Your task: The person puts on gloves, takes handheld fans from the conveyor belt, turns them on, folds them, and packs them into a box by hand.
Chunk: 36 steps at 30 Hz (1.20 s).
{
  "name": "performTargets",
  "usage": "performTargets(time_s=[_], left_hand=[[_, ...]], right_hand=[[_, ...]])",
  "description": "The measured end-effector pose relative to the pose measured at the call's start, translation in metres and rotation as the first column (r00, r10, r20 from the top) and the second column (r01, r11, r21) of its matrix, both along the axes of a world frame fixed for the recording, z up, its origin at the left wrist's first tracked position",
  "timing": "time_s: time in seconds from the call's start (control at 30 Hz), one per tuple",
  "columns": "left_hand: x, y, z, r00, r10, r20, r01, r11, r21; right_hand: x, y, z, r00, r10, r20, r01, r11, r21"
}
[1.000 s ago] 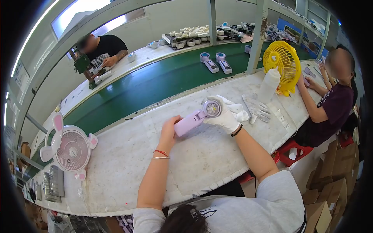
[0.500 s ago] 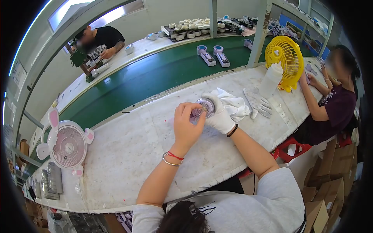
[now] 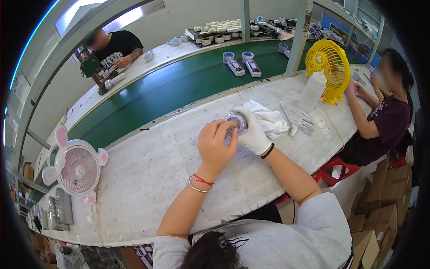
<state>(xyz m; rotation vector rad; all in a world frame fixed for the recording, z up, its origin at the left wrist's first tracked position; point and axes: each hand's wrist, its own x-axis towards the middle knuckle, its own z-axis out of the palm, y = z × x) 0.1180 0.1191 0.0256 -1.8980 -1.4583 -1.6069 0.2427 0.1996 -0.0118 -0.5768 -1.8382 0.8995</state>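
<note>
My right hand [image 3: 256,136], in a white glove, is closed around a small round fan [image 3: 236,122] with a pale purple ring-shaped grille, held above the white worktable. My bare left hand [image 3: 216,145] curls in from the left, its thumb and forefinger bent against the grille's near edge. The rest of the fan is hidden behind my hands. Just beyond the glove lies a crumpled white cloth [image 3: 271,122], and beside it an empty work glove [image 3: 297,117].
A pink rabbit-eared fan [image 3: 78,170] stands at left. At right are a white squeeze bottle [image 3: 313,92] and a yellow fan [image 3: 329,67]. Purple handheld fans [image 3: 234,65] lie on the green conveyor [image 3: 152,101]. One co-worker [image 3: 389,107] sits at right, another [image 3: 117,49] across the belt.
The fan's grille faces the camera a little more, and my left fingers have shifted slightly on it. The handheld fans on the conveyor have moved a short way left.
</note>
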Motion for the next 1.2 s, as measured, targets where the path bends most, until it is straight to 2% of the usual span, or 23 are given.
performTargets(time_s=[0.17,0.27,0.63,0.87,1.2], left_hand=[[0.002,0.0,-0.002,0.998,-0.008,0.069,0.009,1.0,-0.023],[0.001,-0.003,0.002,0.992,-0.021,0.124,0.035,0.993,-0.109],[0.001,-0.009,0.016,0.997,0.061,0.039,-0.052,0.98,-0.191],[-0.001,-0.01,0.019,0.994,0.103,-0.032,-0.107,0.977,-0.184],[-0.009,-0.012,0.027,0.993,-0.017,0.117,0.049,0.958,-0.281]], right_hand=[[-0.001,-0.002,0.001,1.0,-0.013,-0.003,0.013,1.0,0.022],[-0.001,-0.003,0.003,0.999,-0.033,0.017,0.031,0.997,0.073],[-0.004,-0.006,0.003,0.994,-0.099,0.036,0.089,0.974,0.206],[-0.004,-0.009,0.006,0.996,-0.08,0.04,0.07,0.975,0.209],[-0.005,-0.011,0.01,0.996,-0.085,0.031,0.075,0.97,0.229]])
